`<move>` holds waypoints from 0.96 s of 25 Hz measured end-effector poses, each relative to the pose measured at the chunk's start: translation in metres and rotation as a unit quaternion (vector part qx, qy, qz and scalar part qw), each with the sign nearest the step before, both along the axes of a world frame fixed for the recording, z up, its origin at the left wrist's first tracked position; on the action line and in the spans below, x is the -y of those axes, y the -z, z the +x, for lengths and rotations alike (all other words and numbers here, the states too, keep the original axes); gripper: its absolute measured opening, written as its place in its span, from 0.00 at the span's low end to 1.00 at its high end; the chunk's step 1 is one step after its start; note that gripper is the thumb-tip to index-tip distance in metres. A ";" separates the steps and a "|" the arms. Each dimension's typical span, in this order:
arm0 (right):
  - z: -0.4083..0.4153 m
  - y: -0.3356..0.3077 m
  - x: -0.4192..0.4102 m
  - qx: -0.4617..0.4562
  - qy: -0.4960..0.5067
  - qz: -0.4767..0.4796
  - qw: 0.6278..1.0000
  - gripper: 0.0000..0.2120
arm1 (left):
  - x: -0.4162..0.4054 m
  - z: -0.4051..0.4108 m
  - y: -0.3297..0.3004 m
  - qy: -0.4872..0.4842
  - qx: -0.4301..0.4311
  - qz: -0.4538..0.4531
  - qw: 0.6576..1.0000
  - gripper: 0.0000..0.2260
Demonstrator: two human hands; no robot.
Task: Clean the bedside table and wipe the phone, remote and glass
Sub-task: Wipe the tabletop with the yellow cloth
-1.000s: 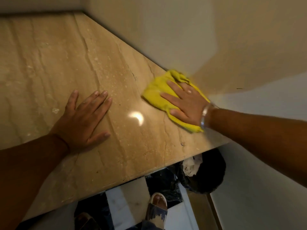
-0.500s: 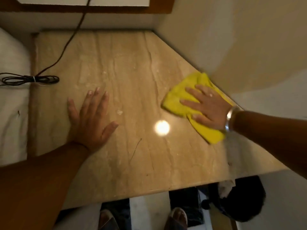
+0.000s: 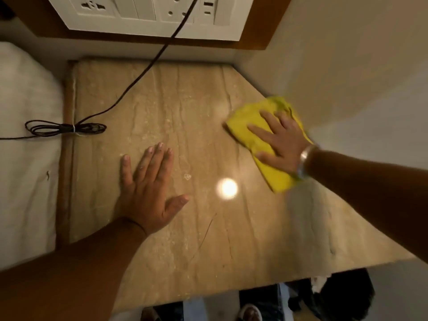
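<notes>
My right hand lies flat, fingers straight and spread, pressing a folded yellow cloth onto the marble-topped bedside table, close to the right wall. My left hand rests palm-down near the table's middle, fingers straight, holding nothing.

Risks, as I judge them: a black cable runs from the wall socket panel across the table's far-left corner to a tied coil lying partly over the table edge onto the bed. A broad sweep leftward could snag the cable and tug its plug. A small pale crumb-like speck sits between my hands; a careless pass might push it off the front edge onto the floor rather than collect it. The cloth is only pressed, not gripped, so it could bunch up.

The tabletop is beige stone with darker veins, faintly dusty and mottled, and a bright lamp reflection glares near its centre. No phone, remote or glass is in view.
</notes>
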State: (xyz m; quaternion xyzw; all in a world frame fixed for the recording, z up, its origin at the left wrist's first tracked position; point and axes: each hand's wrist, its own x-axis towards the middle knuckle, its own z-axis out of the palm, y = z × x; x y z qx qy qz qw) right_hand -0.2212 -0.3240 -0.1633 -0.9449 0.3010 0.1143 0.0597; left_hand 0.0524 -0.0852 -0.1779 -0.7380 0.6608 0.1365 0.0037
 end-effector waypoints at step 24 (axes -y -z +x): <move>0.003 0.003 -0.034 -0.005 -0.059 -0.024 0.998 0.30 | -0.002 0.005 -0.002 0.002 -0.007 -0.004 1.000 0.44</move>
